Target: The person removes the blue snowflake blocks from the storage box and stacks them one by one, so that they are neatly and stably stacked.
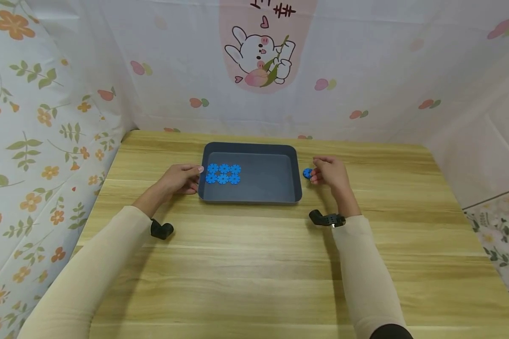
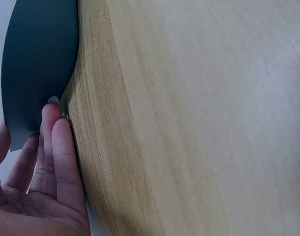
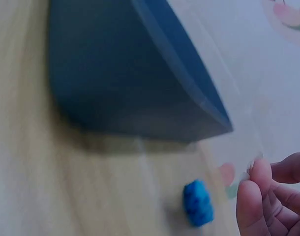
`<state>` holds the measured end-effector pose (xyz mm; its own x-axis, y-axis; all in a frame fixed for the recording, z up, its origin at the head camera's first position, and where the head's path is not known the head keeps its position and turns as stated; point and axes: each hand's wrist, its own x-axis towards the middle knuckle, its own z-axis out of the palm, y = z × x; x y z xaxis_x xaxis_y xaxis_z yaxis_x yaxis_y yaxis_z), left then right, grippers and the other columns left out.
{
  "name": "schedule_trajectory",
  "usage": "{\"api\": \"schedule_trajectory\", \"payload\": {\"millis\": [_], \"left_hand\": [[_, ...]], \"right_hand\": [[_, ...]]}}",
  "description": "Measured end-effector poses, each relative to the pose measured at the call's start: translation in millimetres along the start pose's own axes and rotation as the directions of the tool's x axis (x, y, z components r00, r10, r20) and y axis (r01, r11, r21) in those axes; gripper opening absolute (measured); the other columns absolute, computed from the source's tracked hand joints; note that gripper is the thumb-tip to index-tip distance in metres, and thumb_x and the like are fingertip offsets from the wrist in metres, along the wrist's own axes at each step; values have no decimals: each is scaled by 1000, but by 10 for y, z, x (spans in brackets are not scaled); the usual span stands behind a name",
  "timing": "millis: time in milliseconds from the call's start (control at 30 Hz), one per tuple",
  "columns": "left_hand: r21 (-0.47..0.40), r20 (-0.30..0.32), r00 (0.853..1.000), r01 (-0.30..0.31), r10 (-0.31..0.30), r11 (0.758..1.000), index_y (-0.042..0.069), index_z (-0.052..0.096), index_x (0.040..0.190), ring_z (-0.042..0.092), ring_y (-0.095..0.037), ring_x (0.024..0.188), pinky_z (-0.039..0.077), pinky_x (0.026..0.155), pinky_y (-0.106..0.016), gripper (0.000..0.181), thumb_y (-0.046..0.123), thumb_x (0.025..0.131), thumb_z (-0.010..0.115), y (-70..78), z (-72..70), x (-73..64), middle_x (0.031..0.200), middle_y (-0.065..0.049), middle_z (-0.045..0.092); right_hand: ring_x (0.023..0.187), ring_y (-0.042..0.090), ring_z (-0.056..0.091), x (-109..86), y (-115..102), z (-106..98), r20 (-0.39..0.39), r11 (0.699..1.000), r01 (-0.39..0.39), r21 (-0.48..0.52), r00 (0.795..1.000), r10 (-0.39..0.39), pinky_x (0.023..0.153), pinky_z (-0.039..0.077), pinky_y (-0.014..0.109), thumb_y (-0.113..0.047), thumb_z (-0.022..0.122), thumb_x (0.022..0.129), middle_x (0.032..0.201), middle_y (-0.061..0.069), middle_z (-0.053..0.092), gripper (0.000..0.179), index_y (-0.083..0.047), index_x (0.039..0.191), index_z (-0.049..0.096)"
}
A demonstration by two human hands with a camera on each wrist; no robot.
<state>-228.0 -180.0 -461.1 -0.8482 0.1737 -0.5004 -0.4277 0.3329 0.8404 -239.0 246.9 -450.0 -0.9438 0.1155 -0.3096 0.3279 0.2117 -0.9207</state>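
Left hand (image 1: 181,180) has the tray (image 1: 267,181) pinched by its left edge, near the table's (image 1: 246,263) far edge. Six blue discs (image 1: 223,179) sit in two rows of three along the tray's left edge. Right hand's (image 1: 332,174) fingers are loosely bent, nothing visible in them, right beside a blue stack (image 1: 307,173) just off the tray's right edge.

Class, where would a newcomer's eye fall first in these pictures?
Probably on six bright blue discs, in two rows at the left of the dark grey tray. Just outside its right wall, more blue pieces sit by the right hand. Above, a cartoon rabbit decorates the backdrop.
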Motion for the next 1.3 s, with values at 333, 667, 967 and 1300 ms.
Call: {"api": "schedule_trajectory", "payload": {"millis": [333, 667, 967, 1300], "left_hand": [[-8, 6, 1000, 11, -11, 1000, 13, 49, 143, 63, -11, 71, 57, 67, -24, 53, 42, 99, 54, 6, -6, -7, 95, -4, 60], [-2, 27, 999, 28, -28, 1000, 7, 47, 144, 64, -15, 74, 58, 73, -27, 49, 33, 103, 50, 203, 29, -201, 99, -9, 60], [-2, 24, 999, 31, -31, 1000, 6, 49, 142, 65, -15, 74, 58, 75, -29, 48, 33, 102, 51, 229, 40, -212, 95, -7, 61], [-4, 6, 1000, 18, -18, 1000, 11, 51, 141, 64, -11, 70, 58, 68, -25, 50, 40, 100, 53, 22, -11, -3, 93, -3, 61]], "right_hand": [[51, 13, 62, 43, -272, 255, 58, 997, 73, -26, 996, -72, 61, 60, 37, -24, 54, 101, 66, 3, 63, 40, -2, 134, 55], [50, 14, 63, 99, -394, 598, 107, 995, 95, -23, 990, -92, 61, 60, 39, -19, 55, 100, 65, 4, 64, 31, -6, 128, 61], [48, 14, 62, 159, -365, 890, 175, 990, 143, -1, 974, -141, 54, 58, 34, -16, 56, 100, 64, 6, 62, 34, 2, 128, 59], [51, 15, 63, 171, -324, 1204, 255, 987, 148, -59, 958, -129, 59, 59, 38, -19, 57, 100, 68, 8, 65, 32, -3, 127, 62]]}}
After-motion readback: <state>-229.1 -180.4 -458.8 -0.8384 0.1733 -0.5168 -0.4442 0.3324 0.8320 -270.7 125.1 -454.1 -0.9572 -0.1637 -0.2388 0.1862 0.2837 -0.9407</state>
